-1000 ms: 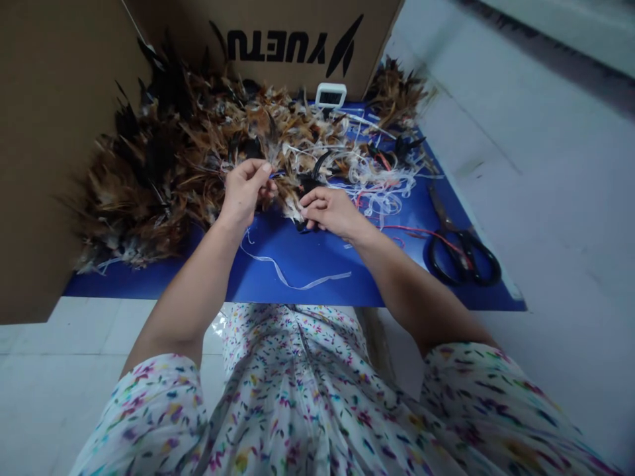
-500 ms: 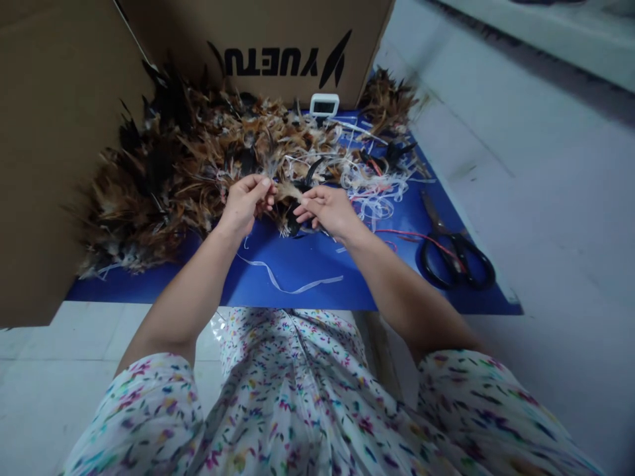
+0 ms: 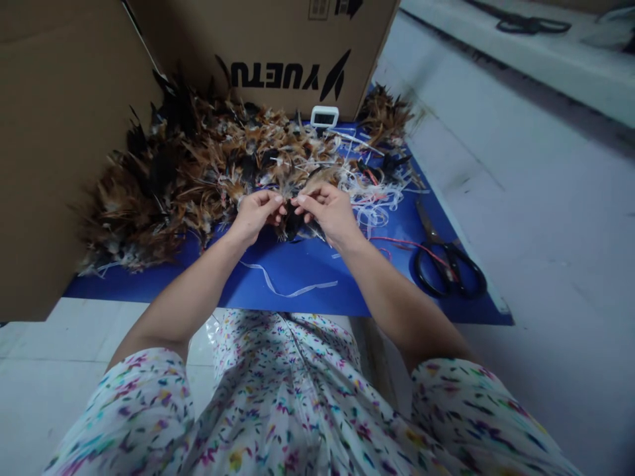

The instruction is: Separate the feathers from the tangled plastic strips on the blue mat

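Head view, left grip: left hand [image 3: 260, 213], fingertips close together; cannot tell whether clamped on anything.
Right grip: right hand [image 3: 328, 208] appears pinched on tan feather [image 3: 321, 177], above worktop [image 3: 317, 264], before feather pile [image 3: 193, 152].
Feather risk: loose pinch, likely slip into similar-coloured pile.
White ribbons [image 3: 374, 198]: tangled nearby; could snag fingers.
Red cord [image 3: 401, 242]: lies across scissors [image 3: 445, 248]; a tug might drag them.

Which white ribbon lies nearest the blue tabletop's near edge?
The single wavy strand, stretched out alone on the blue tabletop; other white ribbons lie tangled farther back, right of the right hand.
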The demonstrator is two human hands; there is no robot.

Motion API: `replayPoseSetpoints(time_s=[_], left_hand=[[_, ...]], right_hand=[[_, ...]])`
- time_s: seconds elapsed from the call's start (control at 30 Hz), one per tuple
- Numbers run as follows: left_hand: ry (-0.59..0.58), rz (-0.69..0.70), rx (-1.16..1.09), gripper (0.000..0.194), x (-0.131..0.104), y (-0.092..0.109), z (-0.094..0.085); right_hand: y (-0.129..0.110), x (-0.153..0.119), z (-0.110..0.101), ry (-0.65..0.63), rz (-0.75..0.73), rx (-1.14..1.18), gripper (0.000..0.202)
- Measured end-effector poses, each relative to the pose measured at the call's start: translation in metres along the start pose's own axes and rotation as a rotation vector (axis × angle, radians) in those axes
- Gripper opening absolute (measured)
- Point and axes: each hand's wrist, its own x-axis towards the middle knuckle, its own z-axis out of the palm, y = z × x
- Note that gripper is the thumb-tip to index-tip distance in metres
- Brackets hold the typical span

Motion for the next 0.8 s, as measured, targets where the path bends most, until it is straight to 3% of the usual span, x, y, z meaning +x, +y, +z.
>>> replayPoseSetpoints(time_s=[0.23,0.47,0.8], left_hand=[[-0.010,0.240,0.261,0.040,-0.001,-0.007,0.003],[-0.022,0.302,0.368,0.043,-0.004,-0.008,0.004],[-0.007,0.358,0.443,0.041,-0.007,-0.007,0.006]], right_hand=[[0.004,0.000,0.003,0.042,-0.085,-0.150,0.023],[0.013,0.001,0.000,0.101,-0.194,-0.282,0.014],[0.015,0.001,0.001,0.099,-0.181,-0.337,0.008]])
